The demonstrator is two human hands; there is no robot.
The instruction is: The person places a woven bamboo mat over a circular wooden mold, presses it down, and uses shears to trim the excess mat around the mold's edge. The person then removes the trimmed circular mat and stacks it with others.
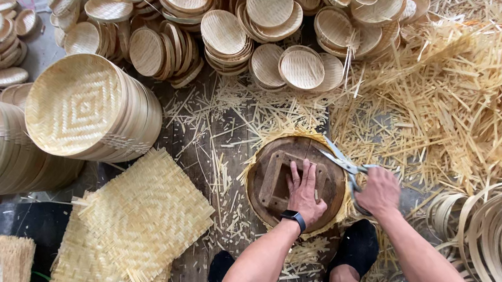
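Head view: left hand [305,193] spread flat on round wooden form [295,183], right hand [378,191] gripping scissors [343,161] at its rim.

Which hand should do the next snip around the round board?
Right hand: it holds the scissors at the board's edge. The left hand lies flat on the board, pinning it.

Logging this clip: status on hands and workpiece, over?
Left hand flat on round wooden form, pinning woven mat beneath. Right hand holds scissors at the mat's edge. Bamboo offcuts piled right.
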